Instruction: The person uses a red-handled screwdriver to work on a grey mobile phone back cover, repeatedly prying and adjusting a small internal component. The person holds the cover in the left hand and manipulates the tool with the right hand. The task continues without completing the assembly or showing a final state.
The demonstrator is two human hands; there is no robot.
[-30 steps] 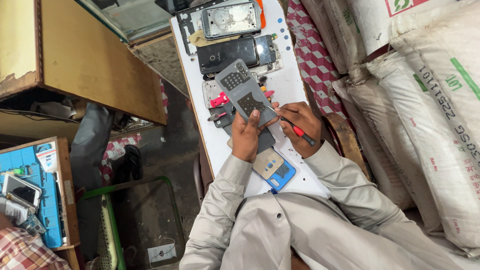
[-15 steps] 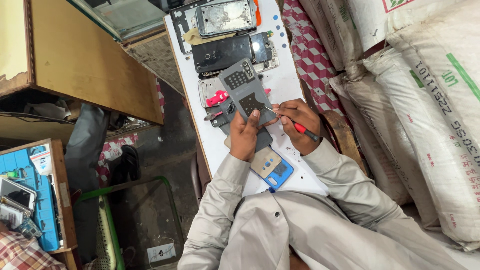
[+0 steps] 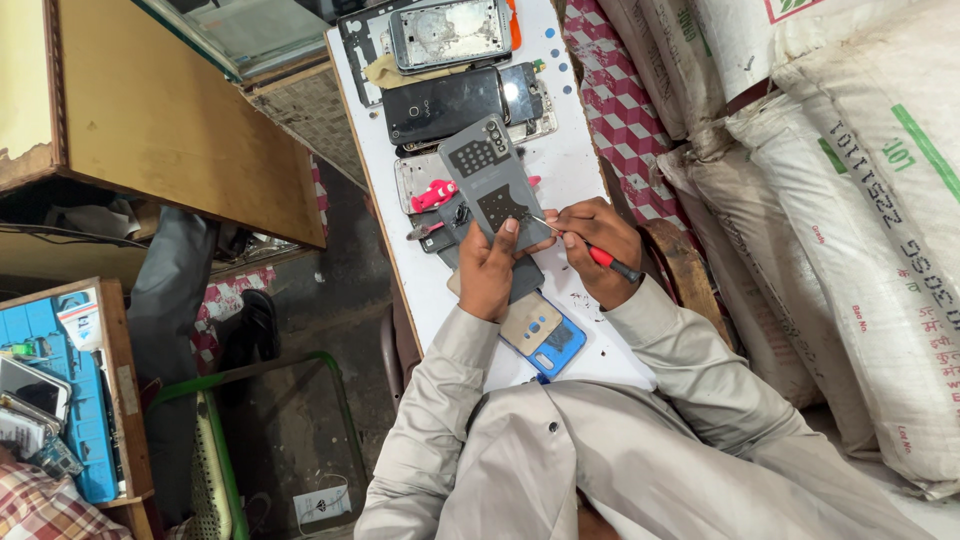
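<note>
Fingers of your left hand (image 3: 487, 272) clamp the grey phone panel (image 3: 495, 180) above the white table (image 3: 575, 165); your right hand (image 3: 597, 243) pinches a red-handled screwdriver (image 3: 600, 257), tip touching the panel's lower edge.

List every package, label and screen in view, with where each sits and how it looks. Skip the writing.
Large white woven sacks: stacked along the right, with green and black print.
Dark glossy phone screen: on the white table, beyond the hands, rectangular, unlit.
Flat blue box: on the wooden shelf at lower left, with small phones lying on it.
Small white label: on the floor, bottom centre.
</note>
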